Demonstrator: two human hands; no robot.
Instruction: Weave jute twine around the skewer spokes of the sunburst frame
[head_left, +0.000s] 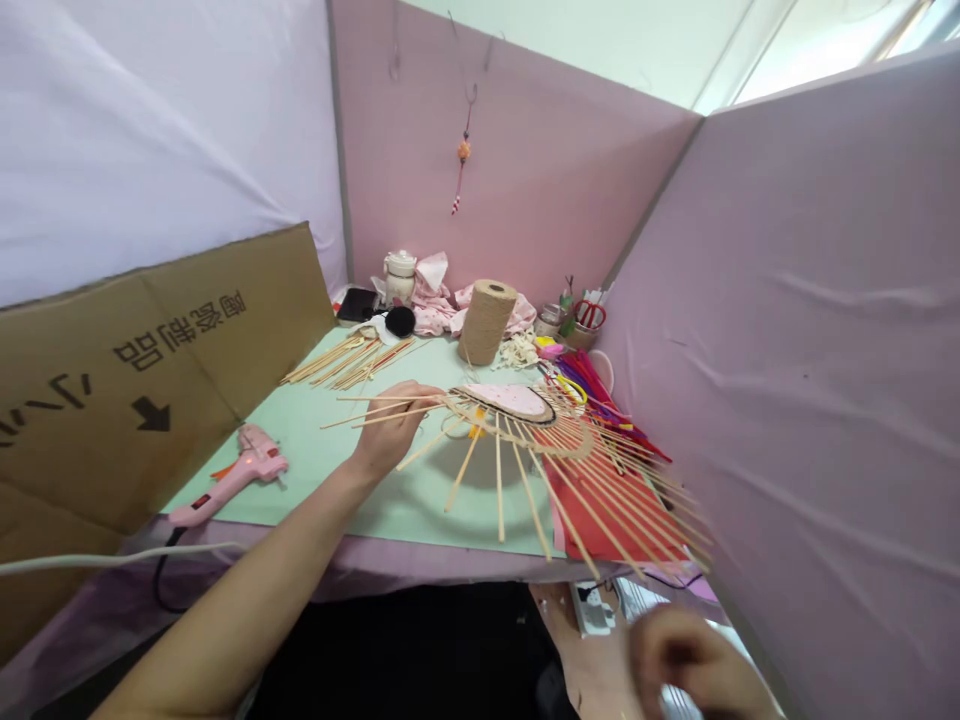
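Gripping one fan-shaped frame (576, 441) of slender wooden sticks, the left hand (390, 430) is clamped at its left edge, over the pale green counter (311, 425). Frame: sticks radiating, many, overlapping beyond a sure count; one curved tan band; one rounded pink centre (517, 400), dark-edged.
Right hand (694, 660): one, apart from the frame, at lower right, blurred; whether its fingers are closed, cannot tell.
Glue gun (232, 480): one, smooth pink plastic.
Cone of twine (486, 325): one, brown, upright, behind the frame.
Loose sticks (360, 360): one spread batch, pale, uncounted.
Red sheet (579, 537): one, flat, beneath the frame's right side.
Scissors (591, 315): one pair, red-handled.
Cardboard panel (202, 380): one, brown, printed.
Ornament (464, 150): one, orange-beaded, hanging.
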